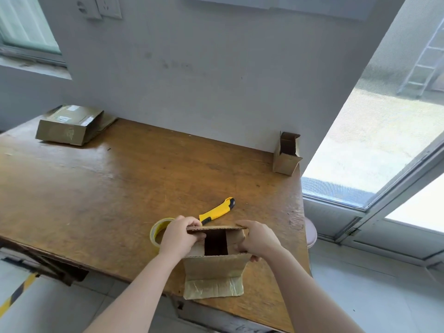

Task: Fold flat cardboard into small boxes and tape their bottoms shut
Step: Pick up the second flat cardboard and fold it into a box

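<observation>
Folding flaps of box (216,265) at near edge of table (96,188). Gripping left side with left hand (179,236), fingers curled over far flap; gripping right side likewise with right hand (260,240). Not yet closed at middle; near flap hanging down. Next, likely: press long flaps together, hold shut one-handed, reach for tape roll (156,233) just behind left hand, knife (217,210) beyond.
</observation>
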`<state>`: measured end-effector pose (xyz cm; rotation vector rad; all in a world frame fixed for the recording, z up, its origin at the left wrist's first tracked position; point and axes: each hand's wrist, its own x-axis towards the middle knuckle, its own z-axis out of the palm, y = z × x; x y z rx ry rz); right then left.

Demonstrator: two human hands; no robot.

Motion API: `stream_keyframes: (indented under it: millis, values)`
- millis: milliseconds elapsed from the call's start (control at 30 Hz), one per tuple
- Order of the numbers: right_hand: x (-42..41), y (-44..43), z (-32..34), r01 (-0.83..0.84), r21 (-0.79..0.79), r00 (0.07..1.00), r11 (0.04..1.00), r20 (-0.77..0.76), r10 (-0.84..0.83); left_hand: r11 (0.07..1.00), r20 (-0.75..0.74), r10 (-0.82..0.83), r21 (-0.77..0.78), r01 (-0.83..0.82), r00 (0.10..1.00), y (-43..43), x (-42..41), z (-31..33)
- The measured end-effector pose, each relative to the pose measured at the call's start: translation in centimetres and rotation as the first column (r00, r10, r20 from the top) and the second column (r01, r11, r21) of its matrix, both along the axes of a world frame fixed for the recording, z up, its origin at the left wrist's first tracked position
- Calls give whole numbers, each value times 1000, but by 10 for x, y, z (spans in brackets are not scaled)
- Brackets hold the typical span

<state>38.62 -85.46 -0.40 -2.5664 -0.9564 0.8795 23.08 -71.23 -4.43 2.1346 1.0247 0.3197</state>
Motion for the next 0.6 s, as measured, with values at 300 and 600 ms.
stream_keyframes:
  millis: [300,600]
  values:
    - [5,5,-10,69,86,996,994,-68,-64,800,382,1,-555,229,924,1,-35,15]
    - [6,9,5,13,125,960,992,-280,22,962,220,-52,-251,108,974,-2,-31,6]
